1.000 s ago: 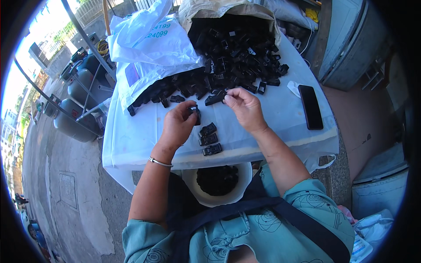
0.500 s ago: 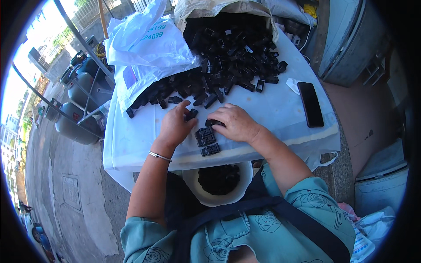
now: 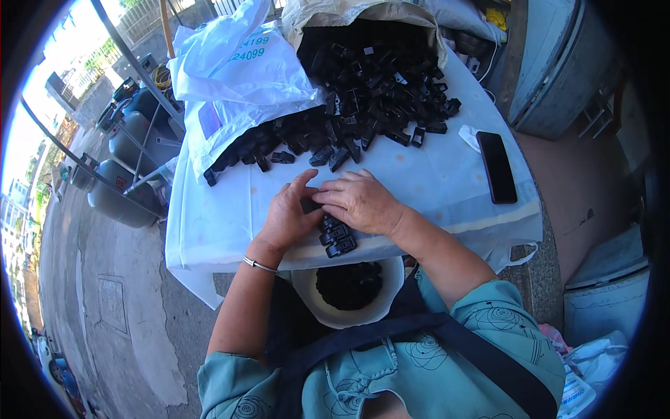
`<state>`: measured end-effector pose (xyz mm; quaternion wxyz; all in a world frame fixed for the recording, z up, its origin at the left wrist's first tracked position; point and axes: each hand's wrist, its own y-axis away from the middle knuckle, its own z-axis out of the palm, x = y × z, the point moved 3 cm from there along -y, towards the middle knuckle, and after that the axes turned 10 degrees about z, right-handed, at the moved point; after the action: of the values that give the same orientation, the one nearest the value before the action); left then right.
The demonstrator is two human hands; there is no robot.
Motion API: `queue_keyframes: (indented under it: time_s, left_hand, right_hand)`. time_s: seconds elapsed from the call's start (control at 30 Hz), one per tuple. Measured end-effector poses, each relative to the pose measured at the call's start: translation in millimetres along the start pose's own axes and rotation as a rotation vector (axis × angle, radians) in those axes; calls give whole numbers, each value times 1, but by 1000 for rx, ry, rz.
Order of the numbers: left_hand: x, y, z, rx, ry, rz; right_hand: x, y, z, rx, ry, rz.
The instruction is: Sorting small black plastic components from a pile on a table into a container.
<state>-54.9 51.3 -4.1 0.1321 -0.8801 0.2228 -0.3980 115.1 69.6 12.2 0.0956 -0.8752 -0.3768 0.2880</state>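
Observation:
A short row of black plastic parts (image 3: 338, 238) lies on the white-covered table in front of me, close to its near edge. My left hand (image 3: 287, 215) is at the row's left side, thumb and fingers around a black part (image 3: 309, 205) that shows only in a sliver. From the right, my right hand (image 3: 364, 202) curls over the far end of the row, its fingertips meeting my left hand. What lies beneath those fingers is mostly hidden. Beyond both hands spreads a big pile of similar black parts (image 3: 363, 98), spilling out of a sack (image 3: 363, 12).
A white printed plastic bag (image 3: 241, 77) covers the pile's left side. At the table's right lies a black phone (image 3: 496, 167) on something white. Below the table edge, a white bowl (image 3: 301, 293) at my lap contains a dark heap. Grey tanks (image 3: 118, 195) stand left.
My right hand has moved slightly left and closed up against my left hand. The loose parts now sit together in one row, where one stood slightly apart before.

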Motion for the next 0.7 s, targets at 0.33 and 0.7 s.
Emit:
queue_keyframes:
  time_s: [0.33,0.7]
  left_hand:
    - [-43,-39,-40,174,-465,-22]
    - [-11,-16,-15,49,-274,46]
  right_hand:
    - [16,-11,-5,221,-282,99]
    - [27,-11,-8,204,166,175]
